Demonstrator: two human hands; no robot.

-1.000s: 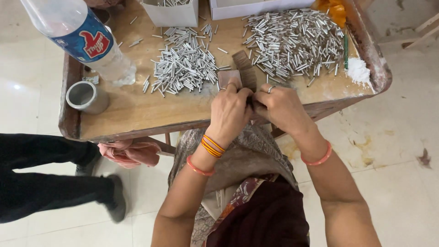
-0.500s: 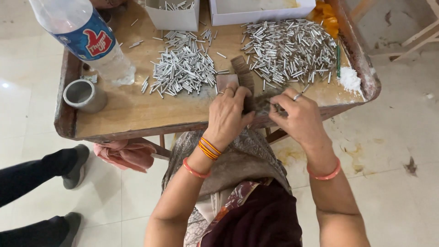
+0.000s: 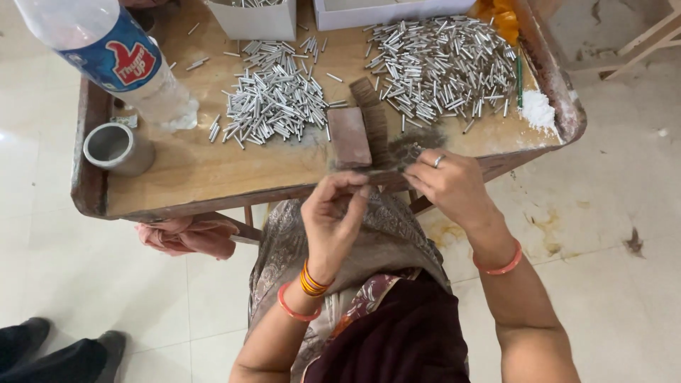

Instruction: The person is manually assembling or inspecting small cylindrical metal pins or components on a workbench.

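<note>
Over the near edge of a low wooden table (image 3: 213, 177), the person's two bare hands work close together. Her left hand (image 3: 333, 220) is raised with the wrist bent, palm turned toward her, and its fingers curl in so that thumb and fingertips pinch a thin tuft of dark fibre; the grip is tight, though exactly how much it holds is hard to tell. Orange bangles ring that forearm. Her right hand (image 3: 450, 184) lies just right of it, knuckles up, a ring on one finger, fingers bent down onto a dark bundle of bristles (image 3: 408, 147) at the table's edge; whether they grip it or only press on it cannot be told. Just left of the bristles lies a reddish rectangular block (image 3: 349, 136). Farther back sit two heaps of small silvery metal tubes, one at middle (image 3: 273, 106) and one at right (image 3: 443, 64). At far left stand a plastic bottle (image 3: 106, 53) and a grey cup (image 3: 113, 147).
</note>
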